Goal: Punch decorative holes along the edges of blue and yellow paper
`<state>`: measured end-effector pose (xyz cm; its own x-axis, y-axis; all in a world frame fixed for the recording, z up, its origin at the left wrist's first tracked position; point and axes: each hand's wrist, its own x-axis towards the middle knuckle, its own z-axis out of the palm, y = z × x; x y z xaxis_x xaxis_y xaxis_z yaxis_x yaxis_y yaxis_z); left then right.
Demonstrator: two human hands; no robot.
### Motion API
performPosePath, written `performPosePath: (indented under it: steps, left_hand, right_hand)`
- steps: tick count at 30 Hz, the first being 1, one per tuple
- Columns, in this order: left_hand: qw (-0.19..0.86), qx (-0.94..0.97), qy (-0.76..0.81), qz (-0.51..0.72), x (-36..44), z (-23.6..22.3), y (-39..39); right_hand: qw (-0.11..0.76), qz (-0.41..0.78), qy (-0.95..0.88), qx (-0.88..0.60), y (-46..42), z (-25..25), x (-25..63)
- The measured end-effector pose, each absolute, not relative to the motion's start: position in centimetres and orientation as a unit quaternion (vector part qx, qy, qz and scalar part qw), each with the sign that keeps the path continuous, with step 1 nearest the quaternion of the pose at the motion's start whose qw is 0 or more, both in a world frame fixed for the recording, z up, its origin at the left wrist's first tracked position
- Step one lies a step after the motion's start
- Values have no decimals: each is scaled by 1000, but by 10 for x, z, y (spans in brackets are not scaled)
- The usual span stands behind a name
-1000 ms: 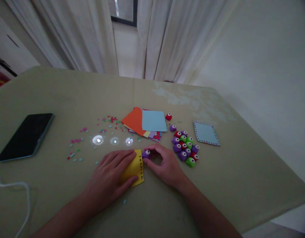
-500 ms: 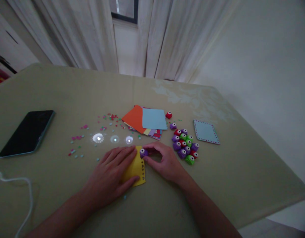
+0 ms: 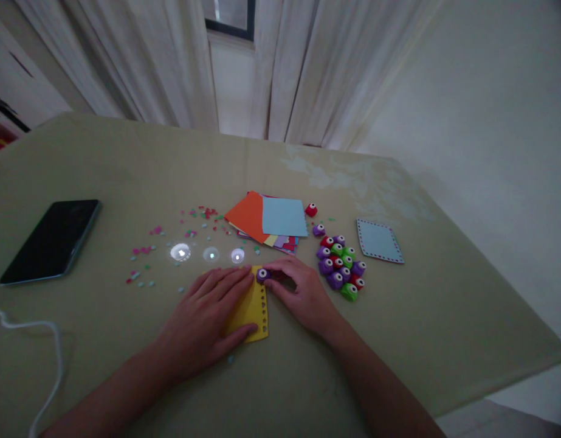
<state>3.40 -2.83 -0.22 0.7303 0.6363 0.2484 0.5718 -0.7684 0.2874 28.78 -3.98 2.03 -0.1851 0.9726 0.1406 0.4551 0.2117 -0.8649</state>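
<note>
A yellow paper card (image 3: 248,313) lies on the table, with a row of small punched holes down its right edge. My left hand (image 3: 211,310) rests flat on the card, its fingers stretched out, and hides the card's left part. At the card's upper right corner sits a purple paper punch (image 3: 262,275), gripped between the thumb and fingers of my right hand (image 3: 302,292). To the right of that hand stands a cluster of small red, green and purple punches (image 3: 341,267).
Coloured paper sheets (image 3: 284,218) lie stacked beyond my hands, and a light blue card with a punched border (image 3: 380,241) at the right. Confetti bits (image 3: 141,250) are scattered left of centre. A black tablet (image 3: 52,240) and a white cable (image 3: 56,347) are at the left.
The purple punch has moved from beside the card's right edge onto its upper right corner, carried by my right hand. My left hand stays on the card.
</note>
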Motion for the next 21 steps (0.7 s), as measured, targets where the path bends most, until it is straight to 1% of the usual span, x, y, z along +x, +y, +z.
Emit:
performPosePath:
  steps: [21]
  left_hand:
    - [105,924,327,170,33,-3,-29]
  right_hand:
    - [365,358,-689,-514,-39,24,289]
